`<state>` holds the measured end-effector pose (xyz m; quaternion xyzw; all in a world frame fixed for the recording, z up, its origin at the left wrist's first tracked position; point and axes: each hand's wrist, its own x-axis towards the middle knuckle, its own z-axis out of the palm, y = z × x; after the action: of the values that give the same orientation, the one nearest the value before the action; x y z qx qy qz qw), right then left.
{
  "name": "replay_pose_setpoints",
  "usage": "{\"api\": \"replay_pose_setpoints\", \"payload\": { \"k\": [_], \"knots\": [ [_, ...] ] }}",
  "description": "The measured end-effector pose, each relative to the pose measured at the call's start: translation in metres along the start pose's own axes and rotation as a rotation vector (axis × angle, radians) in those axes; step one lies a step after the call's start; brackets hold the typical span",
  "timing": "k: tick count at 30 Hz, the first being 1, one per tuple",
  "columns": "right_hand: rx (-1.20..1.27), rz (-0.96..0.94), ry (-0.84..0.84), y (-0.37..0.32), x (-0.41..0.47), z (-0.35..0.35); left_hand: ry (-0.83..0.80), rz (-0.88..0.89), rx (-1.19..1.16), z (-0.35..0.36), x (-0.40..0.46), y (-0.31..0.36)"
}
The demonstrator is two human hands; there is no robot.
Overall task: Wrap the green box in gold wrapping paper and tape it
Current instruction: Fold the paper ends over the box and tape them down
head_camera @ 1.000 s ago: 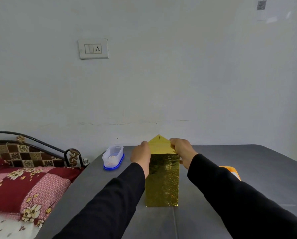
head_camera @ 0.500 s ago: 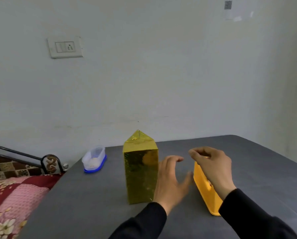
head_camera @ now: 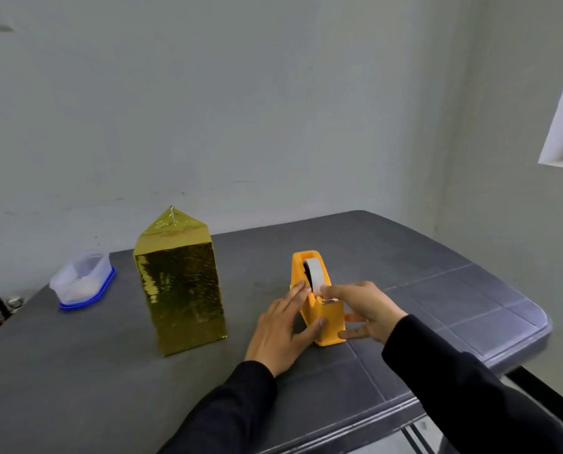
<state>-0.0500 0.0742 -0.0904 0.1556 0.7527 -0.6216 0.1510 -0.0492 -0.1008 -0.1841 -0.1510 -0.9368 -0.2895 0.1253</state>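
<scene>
So the box (head_camera: 179,286) is standing upright on the grey table (head_camera: 437,290), already covered in gold paper (head_camera: 172,229) all the way round, with the top folded up into a peak and a little white bit poking out at the tip. It sits at about 9 o'clock from the hands, near them but not touching. At roughly 3 o'clock from the box is an orange tape dispenser (head_camera: 322,306) with a white roll of tape (head_camera: 314,275) in it. Left hand (head_camera: 281,332) is laid against the dispenser's left side, fingers fairly straight along it and the thumb tucked against the near end, so it's bracing it. Right hand (head_camera: 368,311) comes in from 3 o'clock with thumb and forefinger pinched together at the tape right by the cutter, other fingers loosely spread below. Both arms are in black sleeves (head_camera: 470,398). Way out at 9 o'clock past the box, near the table's far left edge, there's a clear plastic tub (head_camera: 82,278) with a blue lid underneath.
</scene>
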Motion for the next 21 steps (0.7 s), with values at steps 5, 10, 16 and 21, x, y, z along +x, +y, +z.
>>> {"api": "replay_pose_setpoints", "payload": {
  "k": [5,10,16,21],
  "knots": [
    [0.168,0.017,0.028,-0.018,-0.007,0.005,-0.024,-0.017,-0.022,0.000,0.000,-0.001],
    [0.349,-0.029,0.086,0.002,-0.009,0.010,-0.010,-0.018,0.027,0.002,0.002,0.000],
    [0.468,-0.075,0.089,0.038,-0.008,0.013,-0.004,-0.001,-0.023,0.006,0.003,-0.005],
    [0.205,-0.186,0.120,0.042,-0.001,0.008,-0.033,-0.002,-0.112,0.004,0.003,-0.007]
  ]
}}
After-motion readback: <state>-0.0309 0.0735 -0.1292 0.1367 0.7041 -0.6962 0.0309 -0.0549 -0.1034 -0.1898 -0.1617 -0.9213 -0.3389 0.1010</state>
